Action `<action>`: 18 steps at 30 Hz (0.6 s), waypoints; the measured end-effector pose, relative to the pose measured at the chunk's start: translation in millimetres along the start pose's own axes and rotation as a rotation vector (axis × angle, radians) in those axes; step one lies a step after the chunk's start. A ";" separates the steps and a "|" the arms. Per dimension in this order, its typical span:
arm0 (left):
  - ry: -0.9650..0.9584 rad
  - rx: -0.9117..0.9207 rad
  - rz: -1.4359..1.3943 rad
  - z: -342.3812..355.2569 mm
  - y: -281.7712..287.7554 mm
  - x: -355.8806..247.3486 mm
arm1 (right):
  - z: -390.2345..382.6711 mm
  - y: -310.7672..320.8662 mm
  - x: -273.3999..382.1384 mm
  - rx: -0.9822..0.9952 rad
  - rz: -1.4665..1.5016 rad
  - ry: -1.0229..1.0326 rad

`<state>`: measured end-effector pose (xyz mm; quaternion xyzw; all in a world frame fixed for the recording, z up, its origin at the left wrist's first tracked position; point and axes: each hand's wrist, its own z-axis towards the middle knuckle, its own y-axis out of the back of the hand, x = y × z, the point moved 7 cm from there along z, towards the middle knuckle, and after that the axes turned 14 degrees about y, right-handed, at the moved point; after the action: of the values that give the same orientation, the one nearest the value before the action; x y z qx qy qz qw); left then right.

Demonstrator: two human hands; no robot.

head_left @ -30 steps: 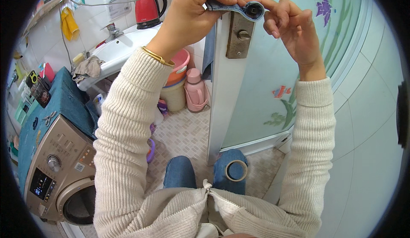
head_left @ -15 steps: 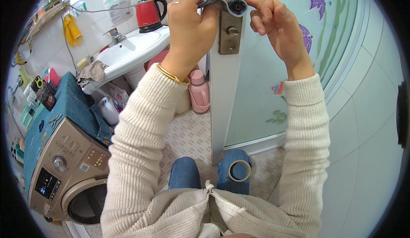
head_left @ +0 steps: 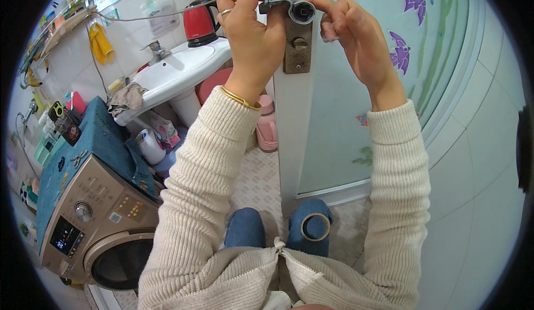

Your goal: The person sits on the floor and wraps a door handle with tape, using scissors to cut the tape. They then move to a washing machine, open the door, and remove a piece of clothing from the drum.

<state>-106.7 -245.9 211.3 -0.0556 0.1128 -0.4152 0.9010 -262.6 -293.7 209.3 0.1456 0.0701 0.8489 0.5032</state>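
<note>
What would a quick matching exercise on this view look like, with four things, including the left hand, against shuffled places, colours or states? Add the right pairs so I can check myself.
Things
1. Left hand
2. Kettle
3. Pale ring
4. Yellow cloth

Places, colours or states
A. Lying on the right leg of the jeans
B. Red, with a black handle
C. Hanging against the tiled wall
D. Pinching the flat end of the curled strip

Right pairs: 1-D, 2-B, 3-A, 4-C
</note>
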 end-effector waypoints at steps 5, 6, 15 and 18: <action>0.168 -0.384 0.043 8.5 10.2 1.9 | -5.9 -4.3 3.4 -0.005 0.036 0.063; 0.126 -0.379 0.082 8.9 9.2 4.2 | -6.8 -4.3 3.9 0.005 0.050 0.070; -0.318 0.350 0.060 29.7 -9.8 -44.9 | -38.3 22.3 20.5 -0.103 0.040 0.039; -0.304 0.487 0.142 31.9 -10.6 -63.5 | -46.0 25.2 23.9 -0.153 0.043 0.032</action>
<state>-146.6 -204.3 254.2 0.1085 -0.1229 -0.3530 0.9212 -309.0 -283.7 176.6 0.0946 0.0102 0.8646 0.4934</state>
